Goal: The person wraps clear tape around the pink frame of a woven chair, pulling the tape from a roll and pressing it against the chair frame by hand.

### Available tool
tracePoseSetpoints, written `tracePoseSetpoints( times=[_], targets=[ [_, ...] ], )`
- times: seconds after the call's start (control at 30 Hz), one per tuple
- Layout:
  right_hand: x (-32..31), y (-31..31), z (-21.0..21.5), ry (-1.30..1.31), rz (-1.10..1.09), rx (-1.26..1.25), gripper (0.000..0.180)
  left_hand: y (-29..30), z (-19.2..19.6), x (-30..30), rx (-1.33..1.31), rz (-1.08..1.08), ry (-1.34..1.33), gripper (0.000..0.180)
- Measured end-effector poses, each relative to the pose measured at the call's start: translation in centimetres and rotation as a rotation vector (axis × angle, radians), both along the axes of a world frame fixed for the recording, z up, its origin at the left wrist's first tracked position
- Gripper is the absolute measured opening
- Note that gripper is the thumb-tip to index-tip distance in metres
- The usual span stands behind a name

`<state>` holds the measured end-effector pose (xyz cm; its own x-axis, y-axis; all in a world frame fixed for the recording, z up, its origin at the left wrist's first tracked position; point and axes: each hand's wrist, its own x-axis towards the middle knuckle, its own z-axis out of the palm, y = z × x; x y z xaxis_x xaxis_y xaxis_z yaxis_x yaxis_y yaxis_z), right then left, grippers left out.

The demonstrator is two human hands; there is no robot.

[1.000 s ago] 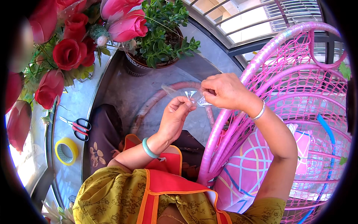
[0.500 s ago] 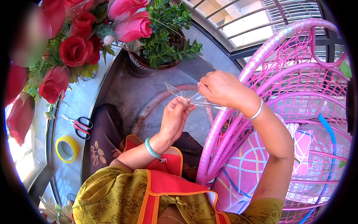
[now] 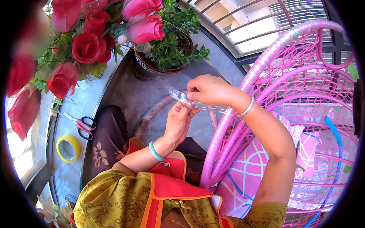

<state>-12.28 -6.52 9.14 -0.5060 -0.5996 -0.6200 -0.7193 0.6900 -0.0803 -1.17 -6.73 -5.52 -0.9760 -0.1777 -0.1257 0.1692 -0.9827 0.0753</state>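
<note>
A thin strip of transparent plastic [image 3: 178, 94] stretches between my two hands in front of the pink hanging-chair frame [image 3: 219, 138]. My left hand [image 3: 178, 121], a green bangle at its wrist, pinches the strip from below. Just above and to the right, my right hand [image 3: 210, 90] has its fingers closed over the same plastic, palm down, with a silver bangle on the wrist. One end of the strip sticks out past my left fingertips; the rest runs right, under my right hand, toward the pink rods. Its exact fold is hard to make out.
On the grey ledge at left lie scissors [image 3: 84, 126] and a yellow tape roll [image 3: 77, 148]. Red artificial roses [image 3: 86, 48] fill the upper left, beside a potted plant [image 3: 173, 51]. Pink netting [image 3: 304, 81] and a patterned cushion [image 3: 239, 173] stand at right.
My right hand has moved left and slightly down, closer to my left hand, still on the plastic. My left hand has stayed almost in place. The view has shifted slightly.
</note>
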Motion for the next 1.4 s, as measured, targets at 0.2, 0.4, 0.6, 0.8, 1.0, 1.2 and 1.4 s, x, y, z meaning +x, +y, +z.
tracePoseSetpoints(
  times=[0.2, 0.4, 0.6, 0.8, 1.0, 1.2, 1.4],
  targets=[
    [1.1, 0.6, -0.6, 0.145, -0.033, -0.133, 0.019, -0.1, 0.3, 0.2, 0.049, -0.039, 0.003, 0.011],
    [1.7, 1.8, -1.0, 0.186, 0.037, -0.158, 0.017, 0.5, -0.4, 1.0, 0.318, -0.267, -0.081, 0.014],
    [1.3, 2.5, -1.2, 0.128, 0.047, -0.136, 0.018, -0.6, -1.1, 1.2, 0.309, -0.343, -0.170, 0.017],
    [0.5, 2.4, -1.4, 0.099, 0.047, -0.160, 0.019, -1.7, -0.7, 0.1, 0.228, -0.244, -0.001, 0.024],
    [-0.3, 2.1, -1.4, 0.085, 0.002, -0.192, 0.016, -2.4, -0.2, -0.1, 0.164, -0.250, -0.021, 0.017],
    [-0.7, 1.8, -1.5, 0.055, -0.005, -0.217, 0.015, -2.8, -0.4, -0.5, 0.148, -0.242, -0.036, 0.013],
    [-0.7, 1.2, -1.2, 0.048, -0.018, -0.191, 0.015, -2.8, -0.6, -1.2, 0.137, -0.227, -0.034, 0.007]
  ],
)
